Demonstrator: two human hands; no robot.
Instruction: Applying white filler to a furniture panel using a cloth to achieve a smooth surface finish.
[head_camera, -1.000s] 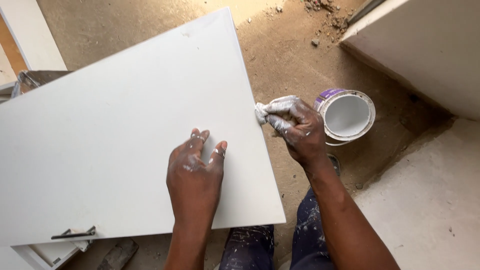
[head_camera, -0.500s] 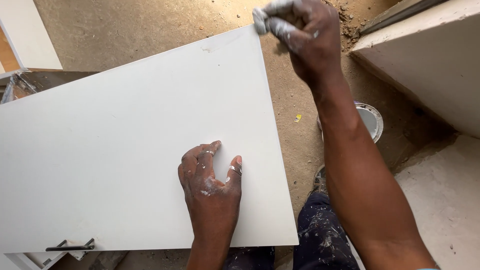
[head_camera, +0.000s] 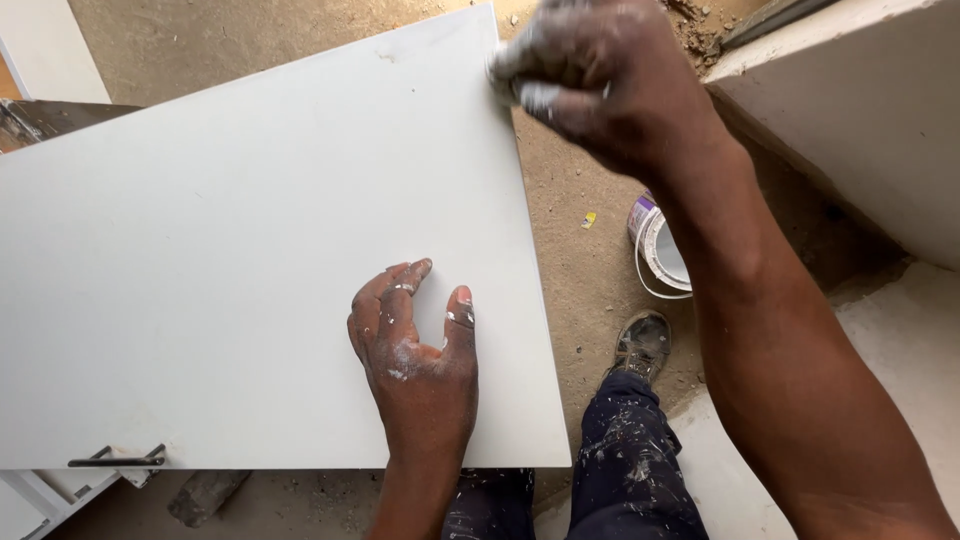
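Your left hand (head_camera: 415, 350) lies flat, fingers spread, on the white cabinet door (head_camera: 250, 250); your right hand (head_camera: 600, 75) pinches a paint-smeared white pad (head_camera: 515, 88) against the door's far right edge.

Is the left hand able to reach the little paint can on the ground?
Probably not easily: the left hand presses flat on the white panel, and the right arm crosses over the paint can.

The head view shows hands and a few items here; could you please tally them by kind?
White panel: 1
Paint tub: 1
Hands: 2, left hand and right hand
Shoe: 1
Black handle: 1
Total: 6
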